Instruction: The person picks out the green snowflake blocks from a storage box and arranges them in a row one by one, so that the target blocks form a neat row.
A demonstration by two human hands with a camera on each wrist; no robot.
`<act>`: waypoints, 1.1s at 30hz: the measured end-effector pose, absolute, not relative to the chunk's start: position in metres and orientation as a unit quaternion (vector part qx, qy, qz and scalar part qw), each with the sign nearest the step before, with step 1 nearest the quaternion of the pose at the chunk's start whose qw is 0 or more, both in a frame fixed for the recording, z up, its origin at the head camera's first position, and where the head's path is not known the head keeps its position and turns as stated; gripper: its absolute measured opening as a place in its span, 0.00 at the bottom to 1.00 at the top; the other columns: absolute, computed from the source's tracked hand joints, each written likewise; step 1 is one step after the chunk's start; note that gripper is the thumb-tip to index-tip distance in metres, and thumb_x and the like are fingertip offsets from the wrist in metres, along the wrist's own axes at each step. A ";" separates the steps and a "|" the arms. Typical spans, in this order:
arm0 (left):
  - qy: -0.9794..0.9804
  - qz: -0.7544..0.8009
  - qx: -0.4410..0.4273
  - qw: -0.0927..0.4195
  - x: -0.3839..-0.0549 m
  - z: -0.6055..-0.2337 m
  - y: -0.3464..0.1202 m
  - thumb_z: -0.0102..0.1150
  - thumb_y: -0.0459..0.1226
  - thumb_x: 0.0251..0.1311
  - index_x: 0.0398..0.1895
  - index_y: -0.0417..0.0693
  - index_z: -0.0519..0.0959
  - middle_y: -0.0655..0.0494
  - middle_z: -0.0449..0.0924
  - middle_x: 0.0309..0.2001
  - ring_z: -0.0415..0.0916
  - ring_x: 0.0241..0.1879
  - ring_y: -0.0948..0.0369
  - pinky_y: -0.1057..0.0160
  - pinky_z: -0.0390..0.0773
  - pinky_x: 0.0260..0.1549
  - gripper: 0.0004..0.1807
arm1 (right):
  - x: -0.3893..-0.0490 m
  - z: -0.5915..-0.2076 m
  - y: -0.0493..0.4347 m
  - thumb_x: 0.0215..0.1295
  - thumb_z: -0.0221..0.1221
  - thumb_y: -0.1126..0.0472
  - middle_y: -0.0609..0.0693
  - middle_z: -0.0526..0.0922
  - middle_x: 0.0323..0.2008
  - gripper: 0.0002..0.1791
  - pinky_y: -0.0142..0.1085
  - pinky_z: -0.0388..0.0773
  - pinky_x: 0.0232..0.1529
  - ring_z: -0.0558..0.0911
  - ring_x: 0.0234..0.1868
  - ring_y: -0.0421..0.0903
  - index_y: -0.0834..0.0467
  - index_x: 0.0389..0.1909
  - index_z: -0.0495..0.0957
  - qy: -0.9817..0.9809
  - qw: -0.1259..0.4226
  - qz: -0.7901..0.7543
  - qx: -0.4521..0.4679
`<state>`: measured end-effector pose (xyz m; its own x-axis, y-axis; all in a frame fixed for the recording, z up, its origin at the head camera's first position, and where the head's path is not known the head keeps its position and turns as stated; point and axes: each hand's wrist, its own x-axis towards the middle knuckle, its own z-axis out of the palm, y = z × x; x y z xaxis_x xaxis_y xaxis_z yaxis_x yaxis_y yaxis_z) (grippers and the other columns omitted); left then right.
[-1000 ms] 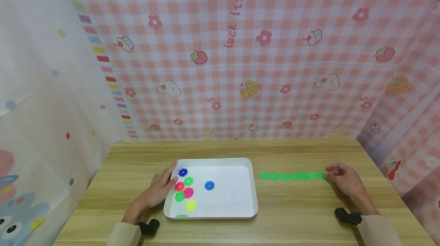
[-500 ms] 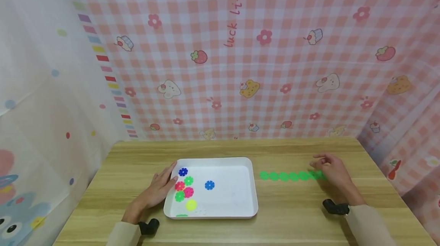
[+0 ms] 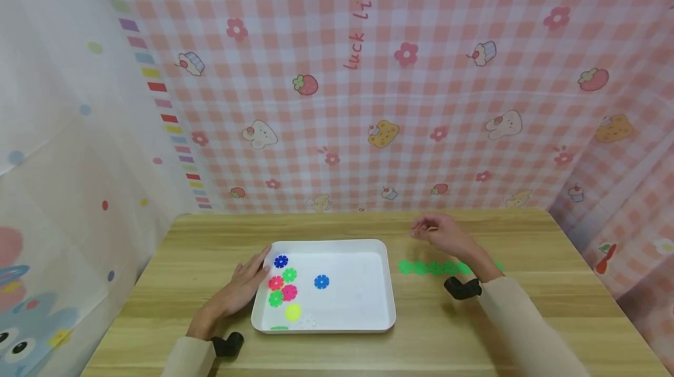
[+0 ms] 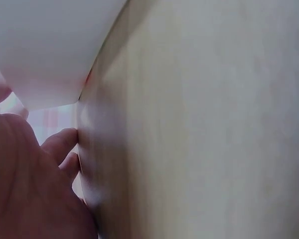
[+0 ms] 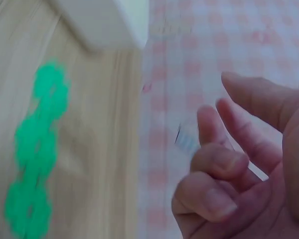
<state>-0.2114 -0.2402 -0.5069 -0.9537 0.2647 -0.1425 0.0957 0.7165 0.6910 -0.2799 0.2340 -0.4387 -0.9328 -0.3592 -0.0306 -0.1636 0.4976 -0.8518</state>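
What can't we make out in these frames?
- Row of green flower-shaped plastic discs: head view, its right end hidden by the right hand's forearm.
- Green disc at the white plastic tray's near rim: mostly hidden.
- Left hand: left wrist view too blurred to show contact with the tray.

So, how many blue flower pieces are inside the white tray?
2. One blue flower piece lies near the far-left corner of the white tray, close to the left hand. The other blue flower piece lies alone near the middle. None seems hidden.
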 end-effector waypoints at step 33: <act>0.907 0.386 0.095 0.138 -0.213 -0.506 -0.245 0.27 0.55 0.78 0.81 0.60 0.40 0.45 0.39 0.80 0.32 0.79 0.44 0.38 0.20 0.71 0.33 | -0.277 -0.466 0.015 0.65 0.66 0.57 0.43 0.81 0.41 0.11 0.36 0.77 0.48 0.78 0.42 0.40 0.52 0.47 0.82 0.851 0.237 -0.372 -0.285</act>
